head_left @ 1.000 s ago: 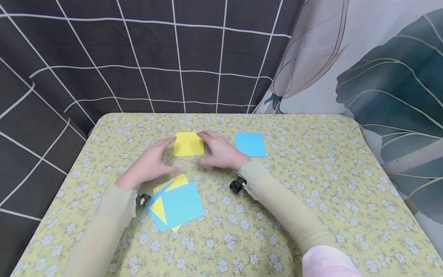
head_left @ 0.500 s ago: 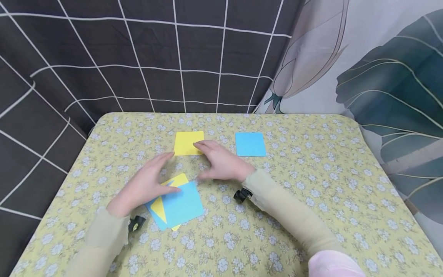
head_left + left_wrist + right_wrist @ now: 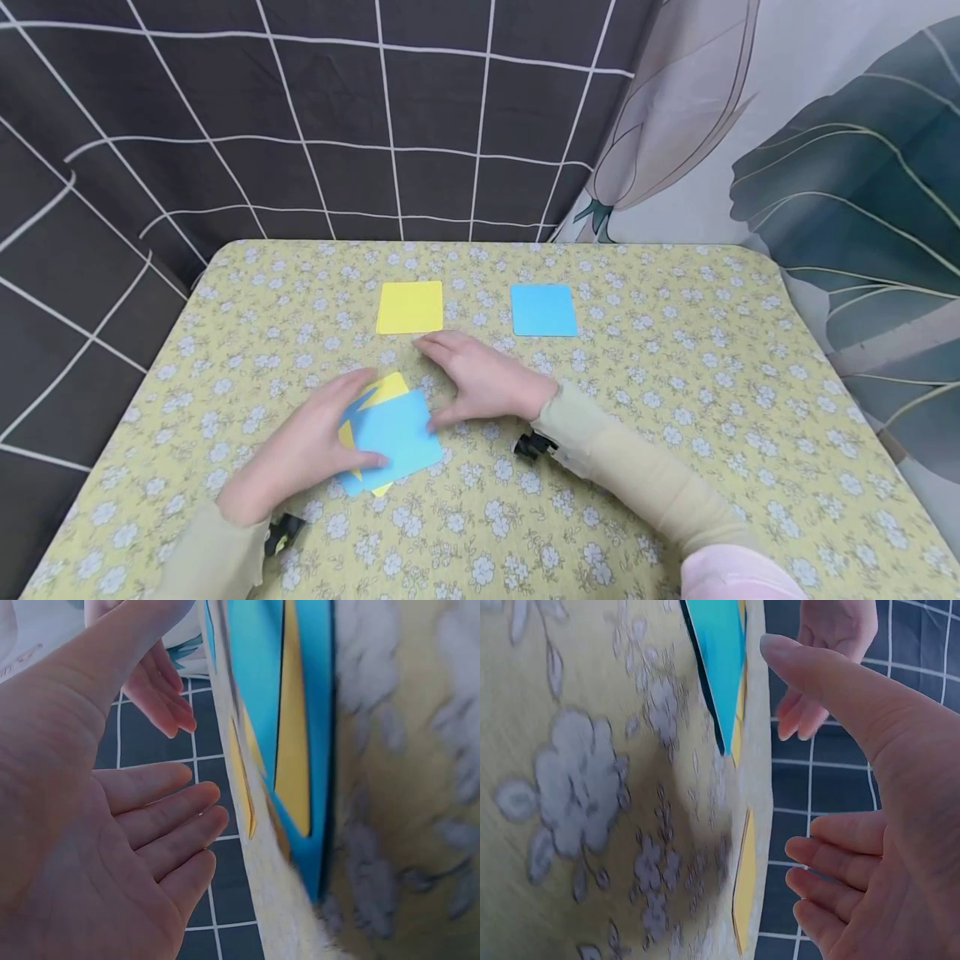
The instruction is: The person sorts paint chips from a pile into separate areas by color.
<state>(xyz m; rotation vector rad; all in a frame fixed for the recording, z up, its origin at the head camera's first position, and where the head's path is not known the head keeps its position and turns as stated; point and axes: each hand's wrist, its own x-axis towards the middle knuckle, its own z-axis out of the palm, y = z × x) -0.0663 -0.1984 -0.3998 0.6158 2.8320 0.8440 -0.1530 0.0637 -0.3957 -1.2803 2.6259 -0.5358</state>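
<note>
A loose, overlapping pile of blue and yellow square cards (image 3: 401, 437) lies on the table, a blue one on top. My left hand (image 3: 307, 442) hovers at the pile's left side, thumb and fingers spread apart and holding nothing. On the other side is my right hand (image 3: 483, 379), its thumb by the pile's right edge and its fingers extended, also holding nothing. In the left wrist view the relaxed left fingers (image 3: 172, 821) stand beside the blue and yellow cards (image 3: 300, 712). The right wrist view shows the right thumb (image 3: 817, 671) near the blue card's corner (image 3: 720, 682).
Behind the hands sits a neat yellow card stack (image 3: 410, 307), with a blue card stack (image 3: 543, 310) to its right. A flowered yellow cloth (image 3: 675, 400) covers the table. Dark gridded fabric (image 3: 337, 108) hangs beyond the far edge, and a leaf-patterned curtain (image 3: 862, 192) hangs at the right.
Both hands have drawn back toward the person, away from the yellow stack and to the mixed pile. The cards have stayed where they were.
</note>
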